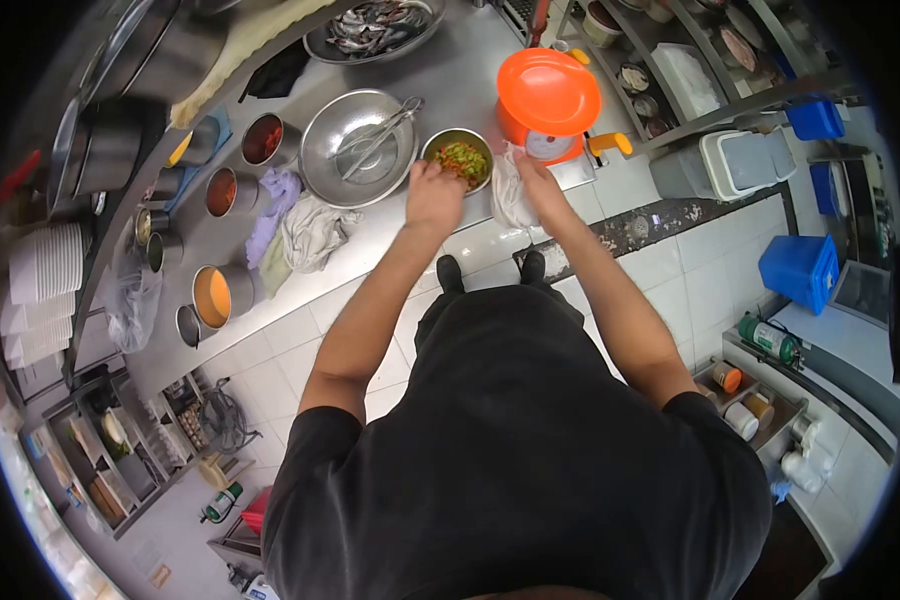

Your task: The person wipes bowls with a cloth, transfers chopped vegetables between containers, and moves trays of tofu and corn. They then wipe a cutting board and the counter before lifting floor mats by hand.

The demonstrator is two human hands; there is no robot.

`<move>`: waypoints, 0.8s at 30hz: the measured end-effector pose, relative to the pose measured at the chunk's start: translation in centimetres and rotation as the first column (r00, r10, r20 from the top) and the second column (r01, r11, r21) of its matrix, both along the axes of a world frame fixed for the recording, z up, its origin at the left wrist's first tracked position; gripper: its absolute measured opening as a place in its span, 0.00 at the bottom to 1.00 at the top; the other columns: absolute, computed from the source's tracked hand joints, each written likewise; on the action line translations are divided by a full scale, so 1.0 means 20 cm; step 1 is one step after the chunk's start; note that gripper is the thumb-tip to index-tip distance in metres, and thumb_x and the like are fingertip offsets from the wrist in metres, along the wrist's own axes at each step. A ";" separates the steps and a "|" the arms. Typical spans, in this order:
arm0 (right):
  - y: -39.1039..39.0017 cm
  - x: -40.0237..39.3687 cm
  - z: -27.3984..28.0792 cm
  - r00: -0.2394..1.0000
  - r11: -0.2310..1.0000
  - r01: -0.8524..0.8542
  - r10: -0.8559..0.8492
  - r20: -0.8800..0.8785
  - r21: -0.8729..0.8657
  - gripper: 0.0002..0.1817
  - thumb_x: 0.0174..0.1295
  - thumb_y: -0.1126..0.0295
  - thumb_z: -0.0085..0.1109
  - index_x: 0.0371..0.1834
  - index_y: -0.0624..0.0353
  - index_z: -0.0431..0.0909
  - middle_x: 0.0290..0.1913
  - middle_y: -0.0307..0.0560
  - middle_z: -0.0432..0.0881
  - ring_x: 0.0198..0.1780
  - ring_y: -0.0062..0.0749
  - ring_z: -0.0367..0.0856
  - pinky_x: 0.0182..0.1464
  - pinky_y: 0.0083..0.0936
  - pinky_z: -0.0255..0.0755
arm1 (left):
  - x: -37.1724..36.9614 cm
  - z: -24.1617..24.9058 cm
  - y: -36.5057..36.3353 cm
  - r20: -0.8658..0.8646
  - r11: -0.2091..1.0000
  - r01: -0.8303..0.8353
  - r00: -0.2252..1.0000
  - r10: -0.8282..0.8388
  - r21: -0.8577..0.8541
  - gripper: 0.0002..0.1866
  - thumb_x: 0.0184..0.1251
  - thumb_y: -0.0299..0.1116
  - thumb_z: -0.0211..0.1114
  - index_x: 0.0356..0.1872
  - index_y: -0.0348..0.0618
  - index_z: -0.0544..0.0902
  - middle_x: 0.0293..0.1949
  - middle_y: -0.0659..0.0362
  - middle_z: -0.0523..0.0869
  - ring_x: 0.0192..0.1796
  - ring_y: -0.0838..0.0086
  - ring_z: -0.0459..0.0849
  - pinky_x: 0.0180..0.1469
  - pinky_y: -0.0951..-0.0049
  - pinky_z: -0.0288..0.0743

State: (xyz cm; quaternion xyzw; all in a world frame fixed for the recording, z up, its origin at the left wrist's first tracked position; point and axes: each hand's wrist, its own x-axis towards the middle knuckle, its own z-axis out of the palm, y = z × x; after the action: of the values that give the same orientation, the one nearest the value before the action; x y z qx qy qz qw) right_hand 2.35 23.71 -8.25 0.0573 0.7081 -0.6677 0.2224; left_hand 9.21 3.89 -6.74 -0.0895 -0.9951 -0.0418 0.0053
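Observation:
My left hand is at the near left rim of a metal bowl holding chopped green and orange food, its fingers bent and partly hidden at the rim. My right hand grips a whitish cloth at the counter's edge, just right of the bowl. Behind the cloth stands an orange scale with a round dish on top. A large steel bowl with metal tongs in it sits left of the small bowl.
On the steel counter lie crumpled cloths and several metal pots, one with orange contents. A bowl of fish is at the back. Stacked plates stand far left; shelves and a blue bin are at the right.

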 end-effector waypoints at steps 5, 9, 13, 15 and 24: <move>0.20 0.07 0.19 0.881 0.992 -0.123 0.091 -0.465 -0.037 0.23 0.75 0.62 0.50 0.65 0.67 0.73 0.57 0.57 0.78 0.59 0.49 0.77 0.66 0.32 0.67 | 0.01 0.30 0.11 0.302 0.823 -0.331 0.931 0.205 0.462 0.08 0.60 0.32 0.70 0.38 0.42 0.87 0.39 0.49 0.89 0.43 0.56 0.86 0.49 0.55 0.75; 0.17 0.13 0.34 0.304 0.941 0.012 0.319 -0.898 0.338 0.23 0.70 0.67 0.52 0.65 0.65 0.72 0.55 0.61 0.73 0.53 0.59 0.74 0.61 0.42 0.69 | 0.06 0.47 0.32 0.304 0.731 -0.377 0.922 0.238 0.569 0.13 0.60 0.33 0.73 0.41 0.36 0.86 0.39 0.45 0.88 0.38 0.51 0.87 0.40 0.57 0.77; 0.21 0.04 0.45 0.474 0.974 -0.226 0.111 -0.874 0.001 0.20 0.69 0.67 0.53 0.62 0.61 0.77 0.52 0.61 0.76 0.54 0.54 0.75 0.53 0.44 0.70 | 0.10 0.79 0.47 0.258 0.772 -0.290 0.951 0.168 0.566 0.10 0.61 0.30 0.73 0.34 0.34 0.81 0.31 0.48 0.82 0.32 0.57 0.80 0.35 0.62 0.72; 0.21 -0.07 0.54 0.687 0.880 -0.449 0.229 -0.690 -0.155 0.20 0.70 0.64 0.53 0.60 0.62 0.78 0.52 0.57 0.79 0.53 0.44 0.78 0.53 0.40 0.70 | 0.14 0.93 0.50 0.191 0.743 -0.192 0.978 0.087 0.641 0.12 0.63 0.27 0.73 0.30 0.34 0.76 0.27 0.51 0.74 0.29 0.61 0.71 0.32 0.63 0.66; 0.14 -0.33 0.33 0.523 0.180 -0.098 0.846 0.103 -0.979 0.23 0.74 0.57 0.48 0.60 0.61 0.80 0.55 0.50 0.86 0.54 0.33 0.86 0.56 0.34 0.81 | 0.17 1.15 0.51 0.090 0.624 -0.002 0.990 -0.110 0.781 0.09 0.63 0.28 0.75 0.33 0.34 0.83 0.26 0.54 0.79 0.30 0.65 0.76 0.35 0.66 0.70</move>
State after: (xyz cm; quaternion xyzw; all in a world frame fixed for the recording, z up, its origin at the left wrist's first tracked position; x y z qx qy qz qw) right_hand -4.27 26.44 -1.74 -0.0935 0.0677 -0.7437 0.6585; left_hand 12.70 14.18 16.22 -0.1054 -0.8740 -0.4739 -0.0218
